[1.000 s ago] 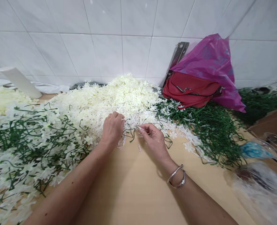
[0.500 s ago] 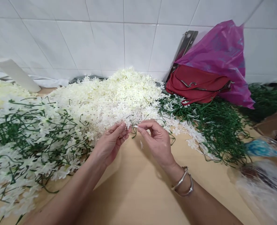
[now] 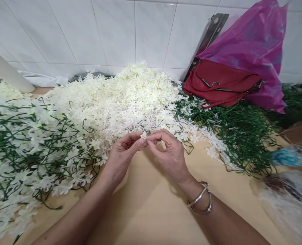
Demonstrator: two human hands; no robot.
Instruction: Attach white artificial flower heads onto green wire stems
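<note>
Left hand (image 3: 120, 156) is off the blossom heap (image 3: 140, 90) since the first frame; your hands now meet, right hand (image 3: 172, 158) alongside. You pinch a white flower (image 3: 144, 135) in left; right's fingertips close near its base, contents hidden. Green stems (image 3: 245, 132) lie right.

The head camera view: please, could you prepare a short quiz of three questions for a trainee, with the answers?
1. What do the fingertips of the left hand hold, close to those of the right hand?
A) the white roll
B) a white flower
C) the cardboard

2. True or false: the silver jewellery is on the right wrist.

3. Fill in: the red bag lies in front of a ____ plastic bag.

Key: 1 B; 2 true; 3 purple.
</note>
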